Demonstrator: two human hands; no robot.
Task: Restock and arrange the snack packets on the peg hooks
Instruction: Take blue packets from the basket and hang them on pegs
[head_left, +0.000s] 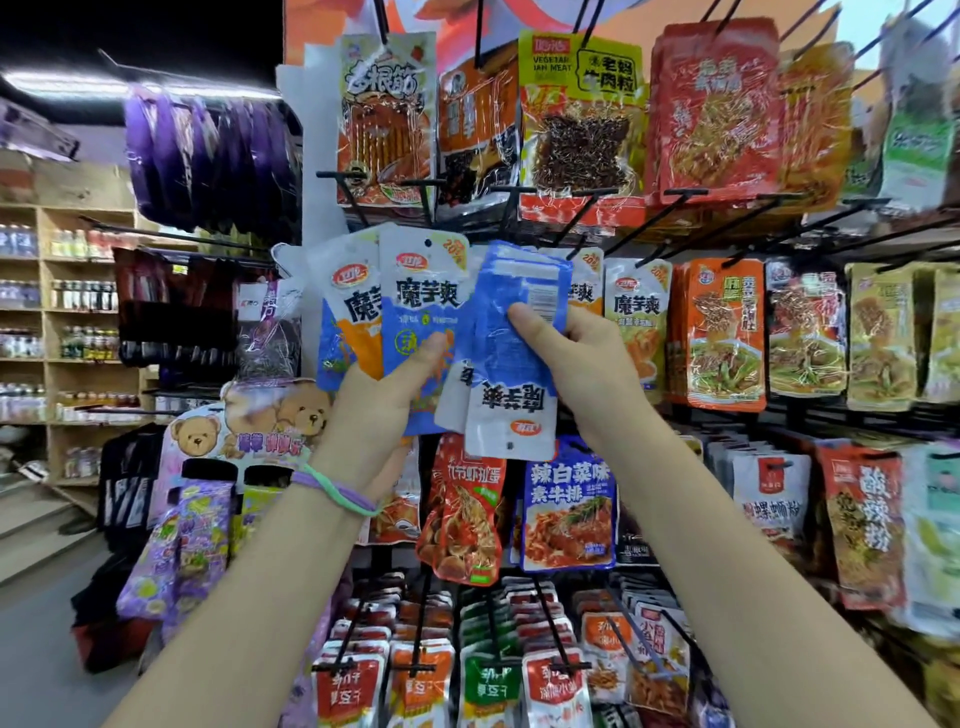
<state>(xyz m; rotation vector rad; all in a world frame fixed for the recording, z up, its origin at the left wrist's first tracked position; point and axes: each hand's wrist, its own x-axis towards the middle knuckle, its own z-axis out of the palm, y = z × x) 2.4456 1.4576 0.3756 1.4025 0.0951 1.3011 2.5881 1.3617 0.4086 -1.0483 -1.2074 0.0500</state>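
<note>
Left hand: thumb and fingers clamp a fan of blue-white snack packets, long axes vertical, hang holes up, fronts toward the camera. Right hand: fingers pinch an inverted packet, long axis vertical, hang hole down. Both sit before the peg hooks.

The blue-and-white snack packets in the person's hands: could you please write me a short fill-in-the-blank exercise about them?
1. The left hand holds a fan of blue-and-white snack packets with their printed fronts ____ way up.
2. The right hand holds a blue-and-white packet turned upside ____.
3. The wristbands are on the ____ wrist.

Missing words: right; down; left
</note>
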